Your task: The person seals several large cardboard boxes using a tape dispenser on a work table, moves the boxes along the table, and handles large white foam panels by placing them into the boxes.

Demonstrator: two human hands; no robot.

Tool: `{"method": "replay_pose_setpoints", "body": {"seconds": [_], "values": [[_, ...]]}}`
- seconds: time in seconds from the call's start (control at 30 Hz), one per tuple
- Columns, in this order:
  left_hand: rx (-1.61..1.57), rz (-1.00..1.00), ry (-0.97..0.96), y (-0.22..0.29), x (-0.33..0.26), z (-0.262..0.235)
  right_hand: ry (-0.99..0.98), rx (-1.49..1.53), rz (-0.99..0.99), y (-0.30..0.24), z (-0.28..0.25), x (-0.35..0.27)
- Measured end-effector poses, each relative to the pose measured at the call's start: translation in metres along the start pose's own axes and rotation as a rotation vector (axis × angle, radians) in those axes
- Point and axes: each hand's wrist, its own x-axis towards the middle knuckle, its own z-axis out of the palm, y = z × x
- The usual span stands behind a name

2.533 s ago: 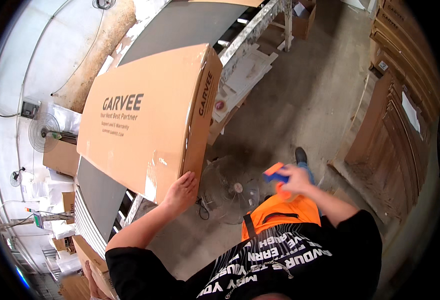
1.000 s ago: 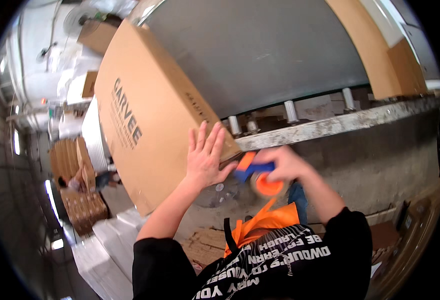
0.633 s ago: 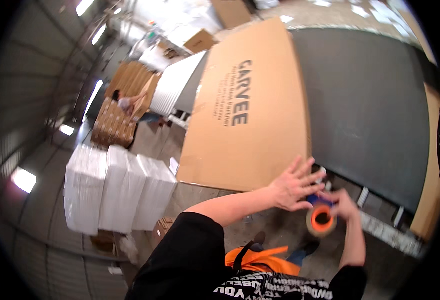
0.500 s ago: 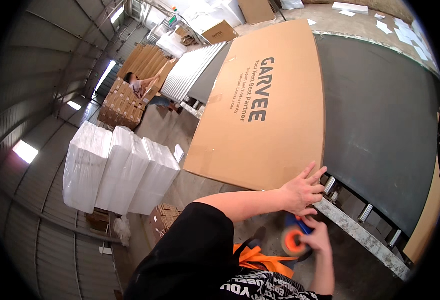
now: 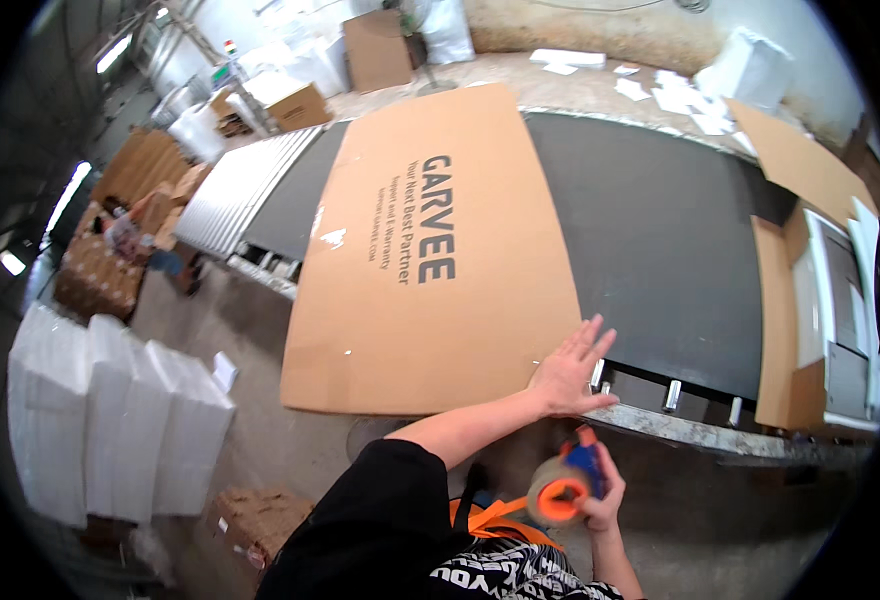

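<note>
A big, flat brown cardboard box (image 5: pixel 500 330) with dark printing lies across the dark conveyor belt. My left hand (image 5: pixel 570 372) rests at the box's near right corner, fingers spread. Below it, off the conveyor's near edge, my right hand (image 5: pixel 605 492) is closed around a tape dispenser (image 5: pixel 582 462) in blue and orange. Its roll of brownish tape faces left, close to my body. How the fingers wrap the handle is partly hidden.
The dark belt (image 5: pixel 650 220) runs right to an open carton (image 5: pixel 775 320) with white foam inside. Metal rollers (image 5: pixel 250 190) continue left, where a person (image 5: pixel 130 240) works by stacked cartons. White wrapped stacks (image 5: pixel 120 420) stand on the left floor. Paper scraps litter the floor behind.
My view has swung right, bringing the open carton into sight. The right hand with the tape dispenser has drawn away from the left hand, which stays at the box's corner.
</note>
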Motion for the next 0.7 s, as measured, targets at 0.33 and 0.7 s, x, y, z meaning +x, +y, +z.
{"method": "replay_pose_setpoints", "body": {"seconds": [0.33,0.7], "values": [[-0.164,-0.819,0.612,-0.138,-0.197,-0.229,0.616,0.329,-0.389,0.016,0.080,0.136],[-1.032,-1.263,0.743,-0.198,-0.378,-0.247,0.682,0.250,-0.236,-0.001,0.100,0.180]]}}
